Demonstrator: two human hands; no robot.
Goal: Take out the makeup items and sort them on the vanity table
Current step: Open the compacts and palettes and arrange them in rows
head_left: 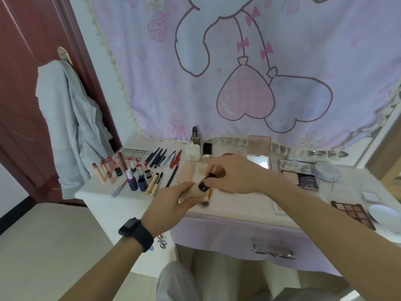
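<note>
Over the middle of the vanity table [238,205], my left hand [171,203] grips a beige tube-shaped case [193,193] with a dark opening. My right hand [232,174] pinches a small dark-tipped brush [211,175] at that opening. Another brush [206,199] with a pale handle lies just under the case. Lipsticks [112,170] stand grouped at the left, with dark and red pencils [162,158] laid in a row behind them. Bottles [194,148] stand at the back.
A mirror compact [259,152], a powder palette [301,172], a round lidded jar [327,172] and a brown eyeshadow palette [353,213] lie on the right. A white dish [384,218] sits at the right edge. A grey garment [69,127] hangs on the door at left.
</note>
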